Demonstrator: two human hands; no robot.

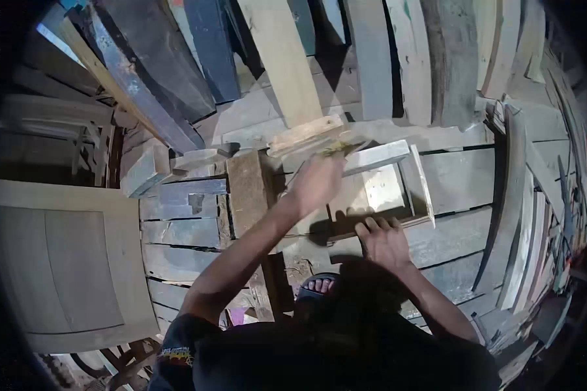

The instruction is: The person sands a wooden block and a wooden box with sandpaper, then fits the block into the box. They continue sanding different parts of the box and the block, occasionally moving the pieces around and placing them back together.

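A small wooden box frame [421, 186] lies on the plank floor in front of me, its inside lit brightly. My right hand [386, 246] grips its near side, fingers curled over the edge. My left hand [316, 182] is at the box's far left corner, fingers closed. A small yellowish-green tuft [338, 149] shows at its fingertips; what the fingers hold is partly hidden and blurred. Just beyond that hand lies a short pale wood block [305, 135].
Several long boards [280, 58] lean along the far side. A thick brown beam [249, 195] lies left of the box. A panelled wooden door [78, 260] is at the left. Curved strips [502, 195] stand at the right. My sandalled foot [319, 285] is close to the box.
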